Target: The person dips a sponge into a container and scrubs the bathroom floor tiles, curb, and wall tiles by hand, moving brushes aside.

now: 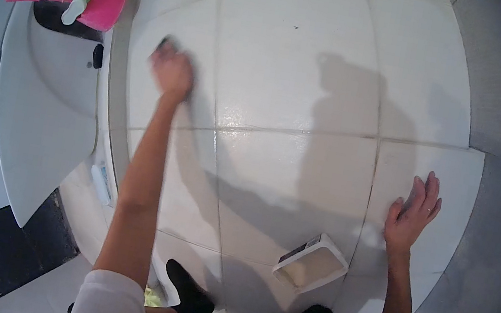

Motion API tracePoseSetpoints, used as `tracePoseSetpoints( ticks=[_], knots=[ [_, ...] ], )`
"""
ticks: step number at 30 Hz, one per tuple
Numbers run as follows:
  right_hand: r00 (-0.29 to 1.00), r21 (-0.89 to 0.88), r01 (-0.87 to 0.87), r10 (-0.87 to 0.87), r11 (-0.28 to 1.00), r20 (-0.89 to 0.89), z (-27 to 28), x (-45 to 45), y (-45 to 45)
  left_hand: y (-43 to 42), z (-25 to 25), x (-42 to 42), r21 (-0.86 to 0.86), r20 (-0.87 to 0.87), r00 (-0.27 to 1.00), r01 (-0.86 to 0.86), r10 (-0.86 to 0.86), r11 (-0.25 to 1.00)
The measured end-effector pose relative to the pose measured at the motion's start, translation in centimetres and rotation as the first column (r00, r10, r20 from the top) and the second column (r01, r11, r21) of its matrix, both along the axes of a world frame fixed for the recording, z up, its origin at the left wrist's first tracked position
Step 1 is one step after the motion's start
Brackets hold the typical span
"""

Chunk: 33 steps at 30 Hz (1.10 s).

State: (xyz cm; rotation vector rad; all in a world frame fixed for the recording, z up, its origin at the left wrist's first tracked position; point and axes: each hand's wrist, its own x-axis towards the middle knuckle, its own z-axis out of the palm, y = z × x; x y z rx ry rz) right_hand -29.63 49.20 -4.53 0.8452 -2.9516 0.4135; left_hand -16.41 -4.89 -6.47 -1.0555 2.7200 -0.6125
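My left hand (pixel 173 72) is stretched far forward over the white tiled surface (pixel 286 63), near its left edge. Its fingers are curled round a small dark object (pixel 164 42), which is mostly hidden by the hand and blurred. Toward the right, my right hand (pixel 415 210) has its fingers apart and holds nothing; it is over or resting on the tiles. Between my arms, nearer my feet, stands a white rectangular tub (pixel 337 262) with a cloudy, pale content.
My feet in dark footwear (pixel 190 292) are at the bottom. On the left are a white curved basin-like fixture (pixel 52 116), a pink dustpan (pixel 104 7) and a white bottle (pixel 101 183). Grey walls (pixel 498 218) border the tiles. A small dark speck (pixel 296 27) lies farther off.
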Motion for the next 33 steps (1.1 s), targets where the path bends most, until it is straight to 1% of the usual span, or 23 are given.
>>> tracePoseSetpoints(
  ticks=[1, 2, 3, 4, 7, 8, 10, 11, 13, 14, 15, 16, 17, 19, 21, 22, 23, 26, 28, 29, 30, 31, 33],
  knots=[
    [1.0, 0.005, 0.003, -0.003, 1.0, 0.014, 0.1, 0.1, 0.0, 0.0, -3.8, -3.8, -0.1, -0.278, 0.932, 0.213, -0.233, 0.972],
    [1.0, 0.01, 0.007, -0.007, 1.0, 0.029, 0.1, 0.2, 0.1, 5.6, -2.3, -9.4, -0.021, -0.428, 0.883, 0.203, -0.192, 0.979],
    [0.999, 0.009, 0.01, -0.011, 1.0, 0.031, 0.0, 0.3, 0.0, 9.9, -2.8, -13.4, -0.13, -0.552, 0.772, 0.293, -0.315, 0.947],
    [1.0, 0.006, 0.009, -0.009, 1.0, 0.021, 0.0, 0.3, -0.1, 14.1, -2.6, -16.6, -0.022, -0.613, 0.733, 0.356, -0.294, 0.934],
    [1.0, 0.019, 0.013, -0.013, 1.0, 0.011, 0.1, 0.4, 0.0, 27.4, -1.6, -19.9, 0.201, -0.743, 0.59, 0.646, -0.315, 0.736],
    [1.0, 0.03, 0.013, -0.014, 0.999, 0.014, 0.1, 0.3, -0.1, 31.4, -1.9, -20.0, 0.175, -0.752, 0.562, 0.674, -0.345, 0.718],
    [1.0, 0.038, 0.007, -0.007, 0.999, 0.011, -0.3, 0.4, 0.2, 36.3, -0.3, -17.2, 0.263, -0.808, 0.485, 0.805, -0.334, 0.533],
    [1.0, 0.057, 0.007, -0.008, 0.998, 0.017, -0.3, 0.2, 0.3, 35.1, -0.8, -16.8, 0.255, -0.813, 0.485, 0.794, -0.321, 0.552],
    [1.0, 0.053, -0.01, 0.01, 0.999, 0.008, -0.2, -0.1, 0.1, 31.3, -2.3, -14.8, 0.399, -0.826, 0.544, 0.749, -0.147, 0.529],
    [1.0, 0.047, -0.003, 0.002, 0.999, 0.021, -0.1, 0.3, 0.1, 26.2, -1.0, -13.4, 0.217, -0.733, 0.552, 0.744, -0.398, 0.632],
    [0.999, 0.048, -0.017, 0.015, 0.999, 0.033, -0.2, 0.6, 0.3, 20.8, -1.1, -12.0, 0.121, -0.668, 0.586, 0.694, -0.459, 0.71],
    [1.0, 0.044, -0.016, 0.016, 0.999, 0.019, -0.6, 0.5, 0.5, 15.0, -1.6, -9.5, 0.069, -0.787, 0.482, 0.69, -0.386, 0.721],
    [1.0, 0.028, -0.021, 0.021, 0.999, 0.005, -1.0, 0.1, 0.5, 10.7, 0.7, -6.7, 0.186, -0.608, 0.744, 0.471, -0.276, 0.862],
    [0.998, 0.01, -0.053, 0.053, 0.999, -0.037, -1.6, 0.0, 0.5, 3.6, 1.7, 1.9, 0.225, -0.496, 0.861, 0.251, -0.111, 0.942],
    [0.999, 0.008, -0.034, 0.034, 0.999, -0.024, -1.5, 0.2, 0.6, 0.9, 2.0, 12.3, 0.224, -0.392, 0.917, 0.018, 0.074, 0.974],
    [0.998, -0.003, -0.053, 0.053, 0.999, -0.045, -1.5, 0.3, 0.5, 0.7, 2.1, 17.2, 0.201, -0.268, 0.956, -0.065, 0.119, 0.977],
    [0.995, -0.01, -0.07, 0.069, 0.998, -0.069, -1.5, 0.1, 0.4, 1.5, 3.1, 20.6, 0.219, -0.186, 0.978, -0.05, 0.092, 0.974],
    [0.992, 0.021, -0.093, 0.094, 0.995, -0.086, -1.5, 0.1, 0.5, 4.3, 3.2, 24.4, 0.313, -0.179, 0.98, -0.026, 0.086, 0.949],
    [0.99, 0.029, -0.107, 0.109, 0.994, -0.088, -1.7, -0.3, 0.3, 3.5, 2.2, 22.7, 0.349, -0.295, 0.943, -0.046, 0.156, 0.936],
    [0.989, 0.037, -0.108, 0.111, 0.993, -0.096, -1.8, -0.2, 0.6, 2.2, 1.8, 21.8, 0.336, -0.341, 0.932, 0.002, 0.12, 0.942],
    [0.988, 0.04, -0.104, 0.108, 0.994, -0.107, -2.0, -0.2, 0.9, 0.6, 2.0, 20.6, 0.36, -0.306, 0.943, -0.015, 0.134, 0.933],
    [0.985, 0.054, -0.119, 0.124, 0.991, -0.118, -2.1, -0.4, 1.0, -2.0, 1.2, 20.0, 0.315, -0.318, 0.948, 0.075, 0.031, 0.946],
    [0.985, 0.034, -0.123, 0.126, 0.992, -0.117, -2.0, -0.2, 0.8, -5.3, 1.5, 16.7, 0.304, -0.383, 0.924, 0.134, -0.008, 0.943]
  ],
)
